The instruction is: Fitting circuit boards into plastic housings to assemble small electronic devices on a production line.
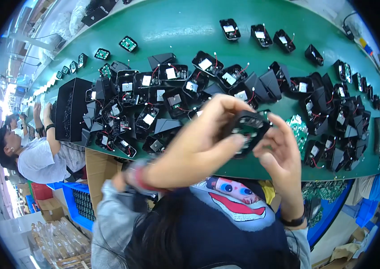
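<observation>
My left hand point(194, 154) grips a small black plastic housing point(258, 136), its thumb lying across the open face. Inside the housing a green circuit board partly shows, blurred. Close by its right edge, my right hand point(283, 163) has its fingers apart and half bent; the index fingertip is at the housing's upper corner, and I cannot tell if it touches. Just behind the right hand, a pile of green circuit boards point(298, 127) lies on the green table point(172, 33). Past the left hand spreads a crowd of open black housings point(170, 73) with red wires and white patches.
Another heap of black housings point(340, 114) fills the right side. A black box point(77, 103) of small dark parts stands at the left, near a co-worker in a white shirt point(42, 159). Blue bins point(75, 197) with boards sit below the table edge on both sides.
</observation>
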The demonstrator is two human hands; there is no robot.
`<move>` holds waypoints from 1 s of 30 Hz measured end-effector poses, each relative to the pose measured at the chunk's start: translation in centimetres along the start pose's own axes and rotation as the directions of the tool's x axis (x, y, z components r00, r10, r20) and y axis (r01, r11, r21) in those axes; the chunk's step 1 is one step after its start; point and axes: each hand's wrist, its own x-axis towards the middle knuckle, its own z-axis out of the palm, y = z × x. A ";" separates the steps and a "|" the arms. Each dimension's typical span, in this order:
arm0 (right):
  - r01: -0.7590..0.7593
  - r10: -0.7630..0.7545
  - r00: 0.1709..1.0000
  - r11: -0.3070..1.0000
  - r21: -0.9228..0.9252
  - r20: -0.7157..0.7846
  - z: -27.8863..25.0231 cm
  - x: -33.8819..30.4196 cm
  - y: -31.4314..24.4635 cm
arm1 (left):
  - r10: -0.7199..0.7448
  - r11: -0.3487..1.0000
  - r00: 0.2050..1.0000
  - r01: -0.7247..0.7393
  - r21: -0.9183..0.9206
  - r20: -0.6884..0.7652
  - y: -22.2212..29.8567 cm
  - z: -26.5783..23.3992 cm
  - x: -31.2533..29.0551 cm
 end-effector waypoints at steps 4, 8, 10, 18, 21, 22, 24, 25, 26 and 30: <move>-0.081 0.061 0.989 0.985 -0.149 -0.136 -1.8 -1.0 0.1 | 0.080 0.518 0.966 -0.253 0.817 0.247 7.1 -7.5 7.1; -0.016 0.044 0.994 0.962 -0.273 0.098 0.8 -0.4 0.3 | -0.173 -0.171 0.956 -0.265 0.949 0.236 4.6 -17.0 18.6; 0.077 -0.038 0.994 0.909 -0.410 0.104 0.5 -1.3 0.1 | -0.354 -0.171 0.924 -0.215 0.962 0.144 0.1 -20.3 21.6; -0.094 -0.264 0.911 0.618 -0.781 -0.318 -7.0 -6.4 -2.7 | 0.019 -0.037 0.973 -0.229 0.973 0.229 1.8 -23.4 19.4; 0.036 -0.359 0.932 0.208 -0.977 -0.042 -7.4 -1.8 -2.3 | 0.164 0.246 0.942 -0.325 0.913 0.291 4.1 -13.9 16.7; -0.013 -0.285 0.957 0.171 -0.985 -0.062 -7.7 -0.5 -1.4 | 0.165 0.294 0.944 -0.324 0.899 0.286 5.1 -10.6 14.5; -0.053 -0.207 0.975 0.126 -0.991 -0.078 -8.0 0.6 -0.6 | 0.204 0.125 0.774 -0.628 0.768 0.600 5.1 -8.4 11.5; -0.066 -0.132 0.988 0.105 -0.992 -0.079 -8.6 0.9 -0.3 | 0.181 0.180 0.789 -0.613 0.769 0.587 5.2 -7.0 9.5; -0.070 -0.060 0.995 0.082 -0.994 -0.075 -8.9 1.1 -0.4 | 0.159 0.228 0.806 -0.592 0.773 0.571 5.7 -5.7 7.1; -0.028 -0.191 0.981 0.055 -0.998 -0.038 -8.8 1.0 -1.9 | 0.074 0.490 0.865 -0.464 0.737 0.496 5.3 -6.0 1.3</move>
